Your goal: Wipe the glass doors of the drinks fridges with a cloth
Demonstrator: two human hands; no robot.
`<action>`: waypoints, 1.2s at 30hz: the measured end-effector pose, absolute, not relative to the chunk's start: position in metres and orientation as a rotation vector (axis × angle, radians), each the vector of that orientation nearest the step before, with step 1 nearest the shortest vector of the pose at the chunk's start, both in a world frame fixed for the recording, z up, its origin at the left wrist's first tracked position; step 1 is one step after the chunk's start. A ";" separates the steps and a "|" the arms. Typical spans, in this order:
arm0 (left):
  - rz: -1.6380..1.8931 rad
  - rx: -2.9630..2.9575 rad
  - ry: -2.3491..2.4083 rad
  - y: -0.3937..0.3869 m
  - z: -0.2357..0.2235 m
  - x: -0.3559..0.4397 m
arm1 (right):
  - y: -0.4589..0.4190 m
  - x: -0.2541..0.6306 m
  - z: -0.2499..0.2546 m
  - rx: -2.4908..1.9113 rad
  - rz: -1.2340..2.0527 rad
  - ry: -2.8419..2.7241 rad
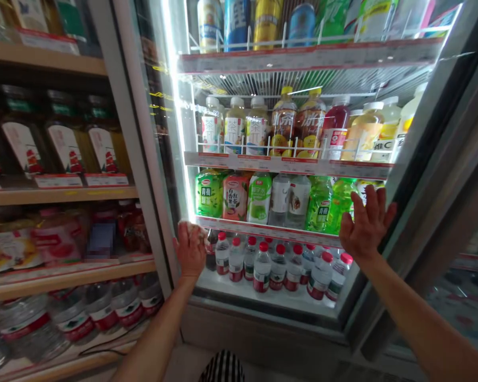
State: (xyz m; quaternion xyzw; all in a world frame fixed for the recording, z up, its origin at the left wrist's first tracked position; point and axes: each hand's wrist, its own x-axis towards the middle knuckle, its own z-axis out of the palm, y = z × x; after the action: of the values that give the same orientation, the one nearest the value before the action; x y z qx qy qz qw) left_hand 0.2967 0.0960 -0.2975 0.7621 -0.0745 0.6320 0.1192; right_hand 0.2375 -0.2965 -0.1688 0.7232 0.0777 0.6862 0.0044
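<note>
At 9 o'clock, wooden shelves (59,197) run close beside me, stocked with dark-capped amber bottles (66,140) and, lower toward 8 o'clock, large water bottles (27,326) with red labels; a dark cable (107,348) lies near them. A metal post (137,143) stands between those shelves and the cooler. Near 3 o'clock a dark frame (412,175) borders the lit inside, and past it, toward 4 o'clock, more bottles show dimly through other glass. Something black-and-white striped (222,367) pokes up at 6 o'clock, just below the cooler's base.

In front of me, filling the centre and up to 12 o'clock, is the cooler's glass door (287,164). It is clear, with yellow reflections toward 10 o'clock and thin bright streaks toward 1. Through it I see cans (267,24) on top, tea and juice bottles (257,127) behind a white wire rail, green and pink drinks (235,196) below, and red-capped bottles (279,268) on the floor.

My left hand (190,249), toward 8 o'clock, grips a crumpled pale cloth (201,235) beneath its fingers. My right hand (364,223), just past 3 o'clock, is empty, its fingers spread toward the glass; I can't tell whether it touches.
</note>
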 end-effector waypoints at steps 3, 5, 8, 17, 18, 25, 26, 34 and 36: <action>1.814 2.157 -0.228 0.080 -0.299 0.294 | -0.295 0.238 -0.168 2.278 2.158 0.246; 1.841 2.175 -0.507 0.058 -0.298 0.292 | -0.295 0.237 -0.168 2.279 2.154 0.247; 1.859 2.196 -0.773 0.048 -0.294 0.291 | -0.297 0.236 -0.169 2.281 2.131 0.257; 1.815 2.096 -0.490 0.041 -0.256 0.299 | -0.294 0.236 -0.169 2.290 2.152 0.271; 1.817 2.132 -0.604 0.038 -0.252 0.299 | -0.295 0.236 -0.169 2.288 2.154 0.279; 1.850 1.945 -0.123 0.037 -0.230 0.299 | -0.296 0.235 -0.176 2.353 2.132 0.297; 1.862 1.988 -0.241 0.027 -0.232 0.296 | -0.295 0.236 -0.176 2.350 2.140 0.280; 1.873 2.144 -1.278 -0.031 -0.229 0.283 | -0.310 0.229 -0.181 2.398 2.074 0.369; 1.911 2.055 -0.808 -0.027 -0.220 0.286 | -0.315 0.227 -0.185 2.401 2.059 0.385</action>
State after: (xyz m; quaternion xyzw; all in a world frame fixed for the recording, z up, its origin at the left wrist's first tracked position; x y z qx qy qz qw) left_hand 0.2858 -0.0266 -0.2198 0.6994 -0.2750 0.6504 0.1104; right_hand 0.2265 -0.3149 -0.1849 0.7534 0.1207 0.6460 -0.0224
